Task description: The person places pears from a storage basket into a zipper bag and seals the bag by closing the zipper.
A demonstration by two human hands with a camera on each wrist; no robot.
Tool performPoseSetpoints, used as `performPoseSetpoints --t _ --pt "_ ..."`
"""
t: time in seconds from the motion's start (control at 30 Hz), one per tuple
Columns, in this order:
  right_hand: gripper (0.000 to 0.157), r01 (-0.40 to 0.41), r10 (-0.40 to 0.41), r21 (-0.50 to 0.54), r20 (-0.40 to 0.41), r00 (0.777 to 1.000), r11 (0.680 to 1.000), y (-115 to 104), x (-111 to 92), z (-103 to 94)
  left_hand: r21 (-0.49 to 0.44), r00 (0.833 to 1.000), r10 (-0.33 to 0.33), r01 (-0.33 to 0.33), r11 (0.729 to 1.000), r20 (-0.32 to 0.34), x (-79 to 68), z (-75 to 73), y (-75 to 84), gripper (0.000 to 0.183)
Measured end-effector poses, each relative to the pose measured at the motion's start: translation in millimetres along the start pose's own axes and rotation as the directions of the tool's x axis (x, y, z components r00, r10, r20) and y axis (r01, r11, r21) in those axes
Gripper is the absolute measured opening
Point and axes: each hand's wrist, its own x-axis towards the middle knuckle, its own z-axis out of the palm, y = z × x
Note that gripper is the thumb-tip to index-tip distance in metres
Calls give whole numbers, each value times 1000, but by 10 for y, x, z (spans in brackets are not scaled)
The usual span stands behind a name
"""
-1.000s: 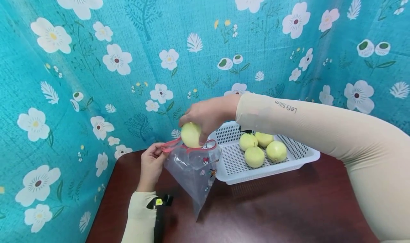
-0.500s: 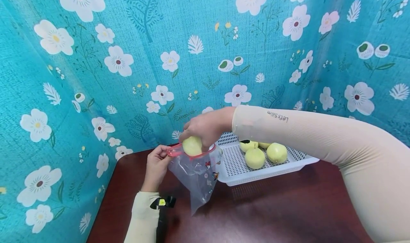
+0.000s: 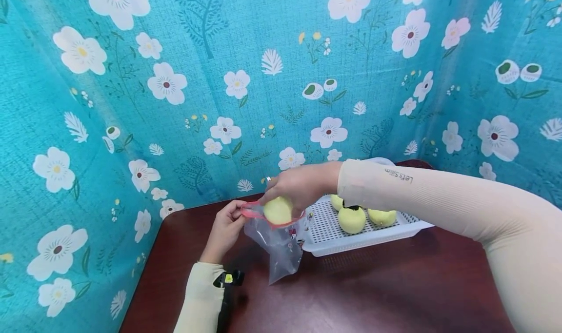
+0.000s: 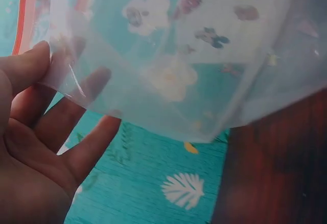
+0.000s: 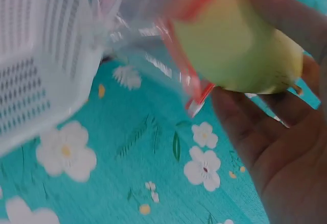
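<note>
A clear zip bag with a red edge and small cartoon prints hangs over the table, its lower end tapering to a corner. My left hand pinches the red edge at the left side of its mouth. With my right hand I grip a yellow-green pear from above, right at the bag's mouth. In the right wrist view the pear is partly inside the red rim, its stem end towards my palm. The left wrist view shows my spread fingers behind and below the see-through plastic.
A white perforated basket stands to the right of the bag, with several pears in it, partly covered by my right sleeve. The dark red-brown table reaches back to a turquoise flowered cloth.
My right hand has lowered the pear from above the bag's mouth partly into it. Both hands and the bag have shifted a little to the right in view.
</note>
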Motion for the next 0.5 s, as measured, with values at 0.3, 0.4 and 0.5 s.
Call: performPoseSetpoints --t 0.3,0.4,0.5 --pt "42 106 -105 7 -79 991 994 128 -80 213 3 996 83 -83 997 -25 -10 -14 122 14" --pt "35 92 -90 26 -90 992 995 181 -95 292 -6 997 79 -79 997 21 -17 -12 112 15" --pt "30 81 -80 2 -61 995 997 195 -92 396 -21 995 86 -85 996 59 -29 3 103 16"
